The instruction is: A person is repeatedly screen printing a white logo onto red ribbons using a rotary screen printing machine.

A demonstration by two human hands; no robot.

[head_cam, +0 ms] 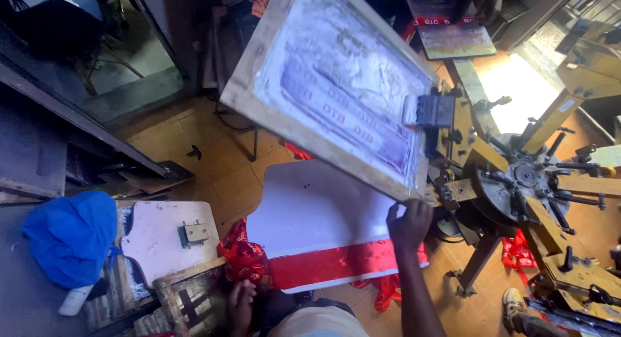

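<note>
At the far left a blue cloth lies bunched on a dark surface, with a white bottle on its side just below it. Beside it a pale board carries a small metal hinge.

The person's left hand rests low in the view beside a small wooden frame, its fingers loosely curled and touching a crumpled bunch of red ribbon; whether they actually pinch the ribbon cannot be told.

The ribbon runs on to the right, stretched flat along the near edge of the white printing board.

The right hand reaches up from that near edge, its fingers closed around the lower corner of the wooden screen frame, which is tilted up over the board. Faded purple rows of print show on the mesh. A dark squeegee sits at the frame's right edge.

Further right, the frame hinges to a yellow-brown metal carousel with several arms. More red ribbon hangs below it, and a shoe stands on the tiled floor.
</note>
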